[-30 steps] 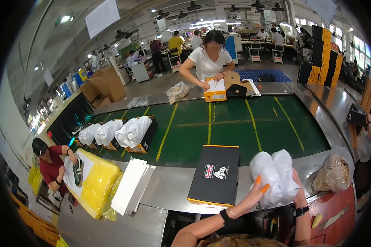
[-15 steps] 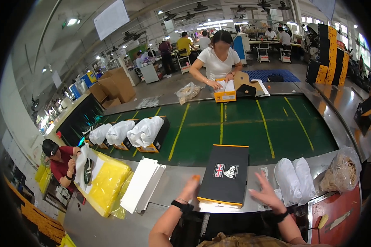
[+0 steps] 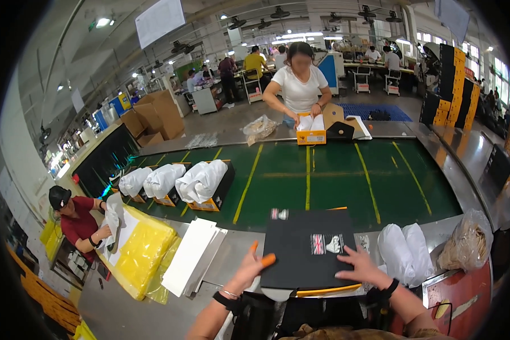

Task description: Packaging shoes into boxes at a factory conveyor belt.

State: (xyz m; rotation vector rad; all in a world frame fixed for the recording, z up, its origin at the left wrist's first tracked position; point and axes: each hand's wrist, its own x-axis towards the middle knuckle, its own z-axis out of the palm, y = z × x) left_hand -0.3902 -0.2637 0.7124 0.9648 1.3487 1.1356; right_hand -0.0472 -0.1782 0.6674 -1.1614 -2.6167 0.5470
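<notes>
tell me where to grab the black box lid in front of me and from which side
Probably by its two long side edges, one hand on each. The black box lid lies flat on the metal table, wide and shallow, so a one-handed pinch looks awkward. The left hand is already at the left edge; the right hand rests flat on top and could slide out to the right edge.

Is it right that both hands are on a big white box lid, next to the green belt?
Not quite. The box lid is black, not white, as the head view shows. The rest holds: the left hand is at its left edge, the right hand lies flat on top, and the green belt runs just beyond it.
</notes>
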